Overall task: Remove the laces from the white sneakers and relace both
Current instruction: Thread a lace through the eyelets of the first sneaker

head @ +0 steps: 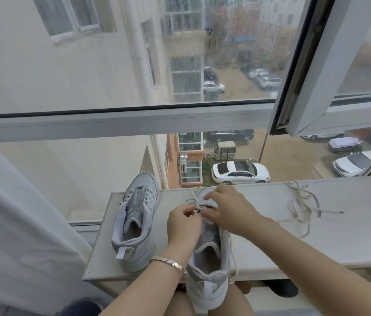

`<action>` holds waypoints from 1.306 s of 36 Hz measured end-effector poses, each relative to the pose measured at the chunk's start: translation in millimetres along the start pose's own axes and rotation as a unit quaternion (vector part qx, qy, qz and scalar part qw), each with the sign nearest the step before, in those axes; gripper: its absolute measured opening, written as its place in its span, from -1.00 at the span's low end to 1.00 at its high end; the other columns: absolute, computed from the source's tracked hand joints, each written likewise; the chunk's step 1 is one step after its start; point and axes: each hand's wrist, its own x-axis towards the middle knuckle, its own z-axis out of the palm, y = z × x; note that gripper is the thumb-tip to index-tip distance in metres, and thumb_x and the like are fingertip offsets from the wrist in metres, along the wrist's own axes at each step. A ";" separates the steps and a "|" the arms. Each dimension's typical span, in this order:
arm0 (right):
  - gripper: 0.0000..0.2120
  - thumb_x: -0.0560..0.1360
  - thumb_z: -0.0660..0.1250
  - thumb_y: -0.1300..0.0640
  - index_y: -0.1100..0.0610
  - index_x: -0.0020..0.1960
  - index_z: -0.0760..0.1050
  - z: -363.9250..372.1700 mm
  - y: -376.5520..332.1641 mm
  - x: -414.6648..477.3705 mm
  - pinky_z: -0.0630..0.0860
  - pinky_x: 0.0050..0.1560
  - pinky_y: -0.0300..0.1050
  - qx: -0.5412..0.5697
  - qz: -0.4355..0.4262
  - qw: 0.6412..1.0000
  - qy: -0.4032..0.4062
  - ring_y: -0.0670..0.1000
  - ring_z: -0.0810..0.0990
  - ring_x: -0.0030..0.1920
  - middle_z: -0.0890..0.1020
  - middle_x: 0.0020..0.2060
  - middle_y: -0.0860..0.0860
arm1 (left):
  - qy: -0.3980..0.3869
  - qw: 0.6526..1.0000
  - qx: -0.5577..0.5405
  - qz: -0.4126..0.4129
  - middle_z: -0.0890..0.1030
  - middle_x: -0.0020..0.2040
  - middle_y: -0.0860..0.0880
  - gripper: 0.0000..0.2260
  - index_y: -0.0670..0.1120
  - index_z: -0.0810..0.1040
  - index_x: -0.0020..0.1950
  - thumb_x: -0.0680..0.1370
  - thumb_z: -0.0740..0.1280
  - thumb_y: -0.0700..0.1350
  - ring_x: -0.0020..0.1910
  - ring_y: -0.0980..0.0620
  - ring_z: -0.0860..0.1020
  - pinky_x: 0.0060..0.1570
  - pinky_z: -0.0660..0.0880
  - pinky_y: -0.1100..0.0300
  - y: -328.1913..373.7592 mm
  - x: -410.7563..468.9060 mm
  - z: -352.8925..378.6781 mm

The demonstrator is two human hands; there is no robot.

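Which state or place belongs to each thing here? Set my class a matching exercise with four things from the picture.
Things: 1 far sneaker; 2 near sneaker; 3 loose lace; 4 bracelet.
States: A on the left wrist; B tangled on the shelf's right side; C stands without a lace; D left hand pinches its threaded lace.
Pairs: 1-C, 2-D, 3-B, 4-A.

Board (262,247) bare between near sneaker (209,265) and loose lace (303,201); left sneaker (134,224) blocks left, seemingly close.
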 end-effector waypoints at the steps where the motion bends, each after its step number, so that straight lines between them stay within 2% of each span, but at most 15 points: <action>1: -0.67 0.55 0.20 -0.07 0.08 0.22 0.47 2.2 -3.3 2.9 0.32 0.14 -0.07 -0.020 -0.008 0.999 -0.026 0.08 0.33 0.22 0.41 0.14 0.06 | -0.011 1.000 -0.011 -0.005 0.58 -0.22 0.11 -0.82 0.00 0.58 -0.13 0.49 0.30 -0.28 -0.16 0.11 0.54 -0.24 0.40 0.35 -0.3 0.1 -1.6; 4: -0.74 0.59 0.14 0.05 0.13 0.16 0.48 5.1 -6.9 8.9 0.31 0.07 -0.07 -0.096 -0.025 0.994 -0.049 0.11 0.33 0.21 0.41 0.14 0.10 | -0.033 0.999 -0.021 -0.016 0.59 -0.11 0.06 -0.86 -0.02 0.58 0.00 0.51 0.31 -0.23 -0.04 0.05 0.55 -0.03 0.46 0.23 -1.0 -0.8 -4.6; 7: -0.73 0.60 0.11 0.07 0.06 0.19 0.52 4.5 -5.9 6.3 0.21 0.04 -0.13 -0.096 -0.097 0.990 -0.023 0.06 0.34 0.20 0.47 0.13 0.04 | -0.026 0.999 -0.031 -0.017 0.59 -0.19 0.09 -0.84 0.03 0.59 -0.08 0.54 0.28 -0.21 -0.11 0.07 0.55 -0.05 0.47 0.20 -2.3 -0.5 -2.5; 10: -0.78 0.58 0.21 0.13 0.13 0.05 0.63 -2.1 -3.3 -4.6 0.22 0.14 -0.32 0.061 -0.169 0.982 0.063 -0.04 0.41 0.20 0.55 0.13 -0.02 | -0.011 0.999 -0.031 -0.010 0.58 -0.31 0.08 -0.79 0.02 0.63 -0.21 0.54 0.28 -0.20 -0.25 0.11 0.50 -0.26 0.42 0.27 -2.6 -0.1 2.7; 14: -0.71 0.58 0.19 0.19 0.06 -0.24 0.58 -12.9 -4.1 -22.4 0.22 0.13 -0.56 0.301 -0.136 0.942 0.060 -0.34 0.41 0.16 0.52 0.16 -0.17 | 0.006 1.000 -0.024 -0.009 0.55 -0.40 0.09 -0.68 0.07 0.57 -0.37 0.55 0.27 -0.19 -0.32 0.10 0.47 -0.33 0.36 0.27 -4.4 0.1 6.4; 18: -0.63 0.61 0.08 0.25 0.14 -0.36 0.39 -13.0 -6.5 -24.8 0.36 0.11 -0.48 0.499 -0.071 0.863 0.038 -0.20 0.54 0.14 0.63 0.07 0.02 | 0.005 1.000 -0.026 -0.017 0.57 -0.34 0.06 -0.72 0.06 0.61 -0.29 0.54 0.26 -0.21 -0.27 0.06 0.50 -0.31 0.39 0.26 -3.2 -0.3 5.2; 22: -0.64 0.62 0.02 0.24 0.20 -0.35 0.30 -14.8 -11.2 -24.8 0.49 0.10 -0.11 0.642 -0.019 0.766 0.031 0.02 0.53 -0.32 0.48 -0.46 0.03 | 0.012 1.000 -0.010 -0.016 0.52 -0.38 0.02 -0.68 0.04 0.52 -0.38 0.53 0.24 -0.24 -0.33 0.07 0.43 -0.32 0.34 0.24 -3.2 -1.3 5.1; 26: -0.62 0.60 0.09 0.19 0.15 -0.41 0.31 -31.4 -24.6 -37.8 0.51 -0.25 -0.22 0.685 0.012 0.726 0.053 -0.04 0.28 -0.45 0.31 -0.53 -0.03 | 0.035 0.999 0.016 -0.009 0.43 -0.42 -0.06 -0.73 -0.10 0.49 -0.37 0.52 0.22 -0.27 -0.36 0.00 0.36 -0.35 0.29 0.20 -0.3 -2.6 7.0; 30: -0.66 0.46 0.21 0.06 0.00 -0.49 0.37 -77.4 -35.0 -67.7 0.19 -0.52 -0.32 0.684 -0.118 0.717 0.066 -0.11 0.18 -0.54 0.26 -0.55 -0.11 | 0.052 0.999 0.004 -0.003 0.60 -0.31 -0.16 -0.79 -0.19 0.67 -0.03 0.55 0.23 -0.24 -0.37 0.00 0.46 -0.42 0.41 0.32 1.0 -4.4 9.7; 34: -0.53 0.49 0.20 -0.06 0.01 -0.56 0.26 -124.7 -17.8 -88.4 0.13 -0.50 -0.32 0.546 -0.186 0.790 0.210 -0.14 0.18 -0.58 0.26 -0.61 -0.19 | 0.050 0.998 0.025 -0.012 0.34 -0.48 -0.02 -0.75 -0.09 0.55 -0.31 0.55 0.23 -0.24 -0.44 0.04 0.25 -0.51 0.17 0.32 -0.2 -0.7 11.7; 36: -0.44 0.45 0.13 -0.21 0.11 -0.59 0.24 -125.7 1.6 -73.6 0.19 -0.44 -0.21 0.368 -0.043 0.901 0.226 -0.09 0.20 -0.60 0.27 -0.67 -0.10 | 0.041 0.999 0.024 -0.018 0.37 -0.45 -0.04 -0.74 -0.06 0.49 -0.35 0.55 0.24 -0.23 -0.43 0.05 0.25 -0.48 0.18 0.29 0.0 -0.9 10.1; 38: -0.46 0.51 0.12 -0.16 0.12 -0.55 0.26 -110.4 19.8 -53.1 0.28 -0.41 -0.18 0.190 0.127 0.967 0.111 -0.06 0.30 -0.58 0.37 -0.70 -0.07 | 0.032 0.999 0.022 -0.021 0.44 -0.39 -0.06 -0.71 0.00 0.47 -0.36 0.55 0.24 -0.23 -0.38 0.02 0.32 -0.42 0.24 0.25 0.4 -1.3 8.3; 41: -0.59 0.58 0.10 -0.06 0.14 -0.32 0.44 -72.8 37.0 -34.9 0.46 -0.16 -0.19 -0.028 0.199 0.979 -0.042 0.01 0.58 -0.22 0.67 -0.31 0.00 | 0.022 1.000 0.006 -0.021 0.50 -0.35 -0.03 -0.67 0.07 0.46 -0.39 0.54 0.24 -0.22 -0.32 0.01 0.39 -0.35 0.30 0.24 0.6 -1.8 6.4; 43: -0.68 0.55 0.15 -0.11 0.14 -0.06 0.48 -50.6 38.1 -28.4 0.44 -0.02 -0.14 -0.098 0.183 0.978 -0.031 0.07 0.56 0.03 0.62 -0.01 0.06 | 0.006 1.000 0.012 -0.017 0.48 -0.32 -0.07 -0.75 0.02 0.47 -0.32 0.54 0.24 -0.20 -0.31 0.00 0.35 -0.34 0.26 0.23 0.1 -1.2 5.6; 47: -0.69 0.52 0.28 -0.05 0.06 0.19 0.50 -21.0 18.5 -9.7 0.41 0.03 -0.17 0.037 0.057 0.996 0.058 -0.02 0.50 0.01 0.57 0.07 0.02 | -0.017 1.000 0.006 -0.014 0.49 -0.33 -0.02 -0.76 0.03 0.54 -0.28 0.55 0.24 -0.19 -0.37 0.07 0.34 -0.41 0.27 0.31 -1.1 -1.4 3.4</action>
